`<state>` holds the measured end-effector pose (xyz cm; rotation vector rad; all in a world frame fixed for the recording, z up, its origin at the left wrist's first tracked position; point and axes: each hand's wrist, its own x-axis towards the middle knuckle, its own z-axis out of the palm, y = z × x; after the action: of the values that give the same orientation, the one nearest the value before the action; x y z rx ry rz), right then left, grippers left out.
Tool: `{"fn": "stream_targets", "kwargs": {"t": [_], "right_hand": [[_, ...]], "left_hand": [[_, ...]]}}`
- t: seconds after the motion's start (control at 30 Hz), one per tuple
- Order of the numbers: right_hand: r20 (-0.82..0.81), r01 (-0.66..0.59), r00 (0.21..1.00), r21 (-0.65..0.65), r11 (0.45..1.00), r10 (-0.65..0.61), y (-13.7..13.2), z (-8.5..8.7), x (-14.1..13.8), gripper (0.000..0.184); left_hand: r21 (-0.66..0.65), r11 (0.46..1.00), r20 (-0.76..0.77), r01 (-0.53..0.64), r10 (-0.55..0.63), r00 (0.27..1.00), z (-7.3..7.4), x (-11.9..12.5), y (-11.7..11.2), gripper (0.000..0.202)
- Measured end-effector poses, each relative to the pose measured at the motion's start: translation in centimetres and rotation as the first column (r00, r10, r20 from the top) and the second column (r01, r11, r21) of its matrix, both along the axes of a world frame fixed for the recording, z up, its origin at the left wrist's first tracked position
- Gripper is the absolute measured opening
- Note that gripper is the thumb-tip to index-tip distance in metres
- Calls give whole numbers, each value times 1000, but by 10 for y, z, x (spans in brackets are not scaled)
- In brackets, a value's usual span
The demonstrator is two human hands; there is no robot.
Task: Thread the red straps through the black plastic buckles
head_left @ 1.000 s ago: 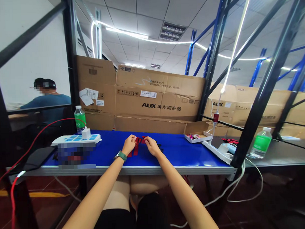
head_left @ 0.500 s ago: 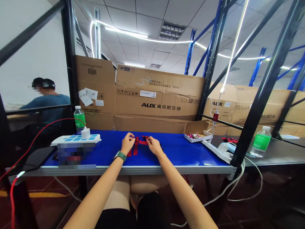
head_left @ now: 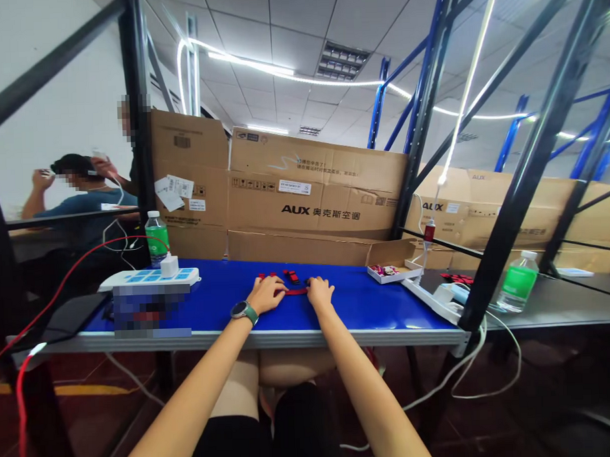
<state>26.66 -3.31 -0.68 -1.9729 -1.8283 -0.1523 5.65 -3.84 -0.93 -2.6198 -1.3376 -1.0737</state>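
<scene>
My left hand, with a watch on its wrist, lies palm down on the blue table, fingers stretched over one end of a red strap. My right hand lies flat on the other end, fingers spread. The strap stretches flat between the two hands. Small red and black clips lie just beyond the fingertips.
A white power strip with a plug and a green-labelled bottle stand at the table's left. A small cardboard box of parts sits right. Cardboard cartons wall the back. Another bottle stands far right. Two people are behind the left frame.
Both hands held the red strap pinched above the table; now they have lowered and press it flat on the surface. A second person has appeared at the left beside the seated one.
</scene>
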Motion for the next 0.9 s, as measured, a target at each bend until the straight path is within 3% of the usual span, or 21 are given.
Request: {"fn": "stream_targets", "kwargs": {"t": [0.17,0.27,0.37,0.6,0.9], "right_hand": [[32,-2,999,37,999,0,-2,3,-2,26],[10,149,989,80,986,-151,-4,0,-4,37],[-15,266,964,78,961,-266,-5,-2,-5,35],[11,207,978,32,978,-207,-4,1,-1,38],[-19,286,958,80,955,-285,-5,-1,1,32]], "left_hand": [[24,1000,-49,5,-4,999,3,4,-6,18],[39,998,-32,54,-53,998,3,3,-5,19],[-1,995,-42,101,-101,994,1,3,-2,23],[-47,991,-38,121,-123,992,-3,3,3,17],[-72,988,40,135,-133,990,-2,2,5,9]]}}
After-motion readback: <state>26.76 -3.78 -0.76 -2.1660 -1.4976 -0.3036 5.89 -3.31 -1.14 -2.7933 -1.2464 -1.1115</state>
